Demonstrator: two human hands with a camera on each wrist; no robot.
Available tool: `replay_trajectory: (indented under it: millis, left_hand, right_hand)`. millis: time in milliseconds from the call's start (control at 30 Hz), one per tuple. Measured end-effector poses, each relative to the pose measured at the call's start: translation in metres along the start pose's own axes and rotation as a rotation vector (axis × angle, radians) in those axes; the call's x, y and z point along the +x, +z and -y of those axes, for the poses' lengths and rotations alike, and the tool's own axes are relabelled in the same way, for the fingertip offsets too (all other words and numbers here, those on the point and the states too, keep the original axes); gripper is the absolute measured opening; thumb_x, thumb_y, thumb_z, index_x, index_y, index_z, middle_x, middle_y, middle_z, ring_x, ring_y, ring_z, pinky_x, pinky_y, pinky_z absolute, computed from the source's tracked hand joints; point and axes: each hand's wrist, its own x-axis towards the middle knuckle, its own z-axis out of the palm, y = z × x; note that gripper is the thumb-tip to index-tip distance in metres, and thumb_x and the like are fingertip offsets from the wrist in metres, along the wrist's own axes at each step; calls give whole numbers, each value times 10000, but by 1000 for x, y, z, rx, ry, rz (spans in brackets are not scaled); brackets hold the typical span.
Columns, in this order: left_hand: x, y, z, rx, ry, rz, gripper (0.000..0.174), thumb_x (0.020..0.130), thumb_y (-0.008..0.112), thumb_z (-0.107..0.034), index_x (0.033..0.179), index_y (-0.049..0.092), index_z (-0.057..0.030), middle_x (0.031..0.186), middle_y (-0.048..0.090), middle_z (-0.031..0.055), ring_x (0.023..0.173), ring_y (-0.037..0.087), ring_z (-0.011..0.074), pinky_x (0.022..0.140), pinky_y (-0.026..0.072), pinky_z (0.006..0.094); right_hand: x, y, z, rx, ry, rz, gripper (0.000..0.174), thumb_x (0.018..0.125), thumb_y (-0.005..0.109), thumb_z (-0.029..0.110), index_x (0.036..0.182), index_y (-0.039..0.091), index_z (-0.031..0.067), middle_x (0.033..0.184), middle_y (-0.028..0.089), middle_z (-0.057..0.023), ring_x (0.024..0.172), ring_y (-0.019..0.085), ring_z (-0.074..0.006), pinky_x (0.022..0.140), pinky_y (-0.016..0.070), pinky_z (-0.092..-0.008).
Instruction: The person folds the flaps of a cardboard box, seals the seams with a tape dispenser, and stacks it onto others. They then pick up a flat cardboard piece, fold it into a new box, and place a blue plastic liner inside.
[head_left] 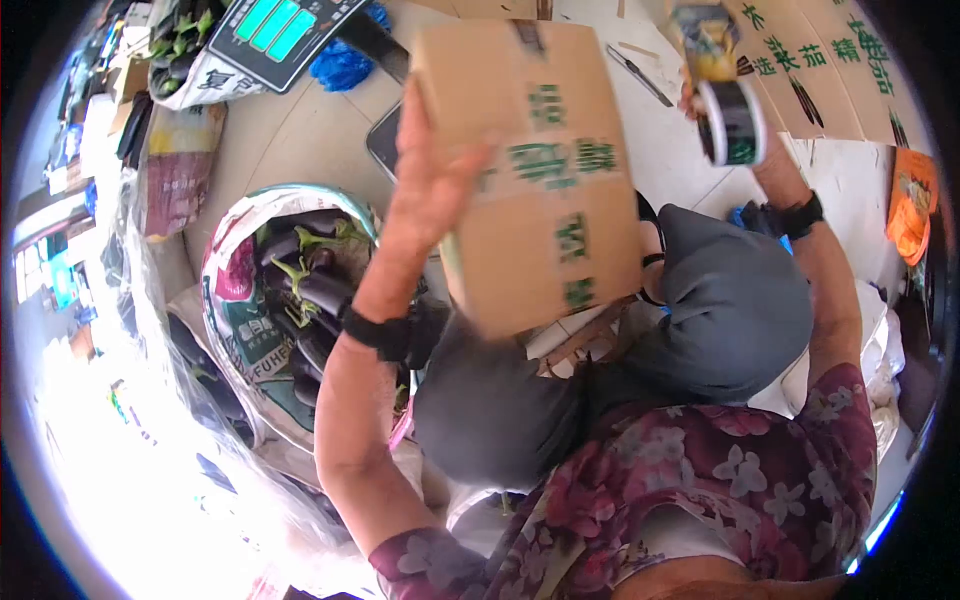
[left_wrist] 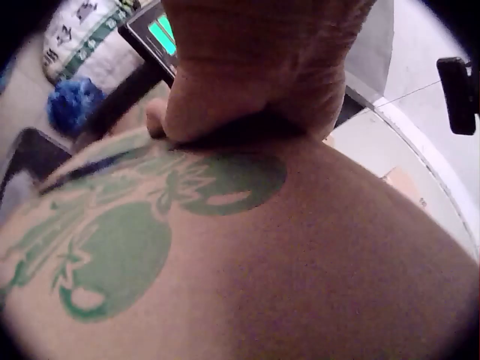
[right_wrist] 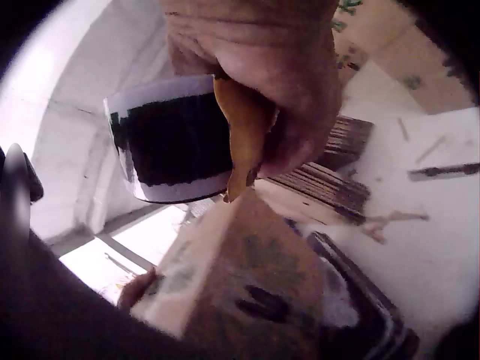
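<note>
A closed cardboard box (head_left: pixel 530 180) with green printing stands tilted over the person's knees. The left hand (head_left: pixel 437 165) holds its left side, thumb across the printed face and fingers up along the edge. In the left wrist view, that hand rests against the box beside printed green eggplants. Off to the right of the box, the right hand (right_wrist: pixel 262 67) grips a tape roll (right_wrist: pixel 176 139) with a dark and white band; a torn tan piece (right_wrist: pixel 246 131) hangs at the roll's edge. The roll hides much of this hand in the head view.
A sack of eggplants (head_left: pixel 310 290) stands left of the person. A scale with a lit green display (head_left: pixel 270 30) is at the upper left, near a blue plastic bag (head_left: pixel 340 66). A knife (head_left: pixel 640 75) lies on the floor before flattened cardboard (head_left: pixel 830 95).
</note>
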Motion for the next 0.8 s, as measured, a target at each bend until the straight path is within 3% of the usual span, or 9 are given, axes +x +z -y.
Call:
replay_trajectory:
  millis: [33, 67, 200, 267, 400, 467, 600, 667, 800]
  left_hand:
    - [3, 9, 11, 185, 104, -21, 897, 844, 702, -293, 1484, 177, 52, 1490, 312, 259, 1384, 313, 372, 1119, 292, 469]
    - [7, 23, 4, 343, 142, -22, 972, 814, 715, -382, 1496, 162, 36, 1509, 255, 279, 1399, 260, 407, 1129, 256, 495]
    - [11, 71, -22, 652, 276, 33, 1026, 792, 669, -593, 1516, 205, -33, 1538, 222, 263, 1415, 221, 424, 1139, 209, 522]
    - [11, 83, -14, 700, 387, 77, 978, 790, 671, -578, 1503, 256, -51, 1532, 260, 229, 1403, 249, 422, 1125, 234, 523]
    - [0, 89, 12, 831, 565, 270, 918, 740, 677, -599, 1440, 397, -76, 1522, 328, 127, 1396, 288, 387, 1092, 292, 519]
    - [-14, 79, 8, 807, 551, 319, 851, 761, 694, -541, 1422, 423, -79, 1509, 353, 116, 1399, 299, 355, 1089, 308, 495]
    - [-53, 46, 45, 465, 229, -8, 653, 858, 679, -358, 1376, 457, -28, 1414, 444, 194, 1351, 378, 353, 1047, 376, 445]
    - [-82, 26, 76, 86, -421, -296, 559, 930, 599, -342, 1346, 476, 10, 1329, 522, 213, 1257, 497, 327, 968, 461, 423]
    - [-162, -9, 159, -376, -1081, 30, 540, 975, 522, -436, 1311, 523, -13, 1243, 600, 173, 1140, 587, 247, 925, 492, 375]
  right_hand:
    - [15, 11, 25, 26, -30, 242, 552, 982, 528, 368, 1338, 476, -50, 1268, 582, -190, 1143, 609, -259, 1018, 490, -374]
    - [26, 38, 48, -666, -120, 11, 513, 1017, 442, 339, 1360, 463, -41, 1221, 616, -185, 1084, 643, -260, 968, 539, -392]
    - [34, 112, 107, -13, 15, 105, 435, 966, 573, 257, 1309, 533, -6, 1052, 692, -106, 864, 697, -150, 760, 577, -230]
    - [50, 98, 119, -333, 113, 297, 519, 960, 568, 311, 1389, 462, 40, 1283, 598, -93, 1131, 599, -137, 888, 541, -280]
    - [73, 87, 84, -1115, 306, -29, 317, 956, 568, 227, 1215, 600, 49, 1010, 660, -5, 836, 602, -65, 749, 497, -219]
    - [68, 72, 60, -948, 348, -68, 316, 869, 647, 173, 1140, 619, 12, 948, 671, -32, 834, 610, -89, 763, 497, -254]
    - [64, 79, 66, -965, 428, -116, 390, 793, 670, 150, 1148, 601, 3, 980, 673, -42, 860, 612, -102, 775, 496, -261]
    - [63, 101, 66, -1073, 330, -49, 394, 755, 674, 152, 1119, 615, 14, 962, 677, -49, 855, 615, -120, 780, 485, -268]
    - [64, 136, 57, -1009, 331, -35, 368, 793, 616, 137, 1126, 595, -16, 969, 661, -50, 870, 586, -124, 808, 467, -273]
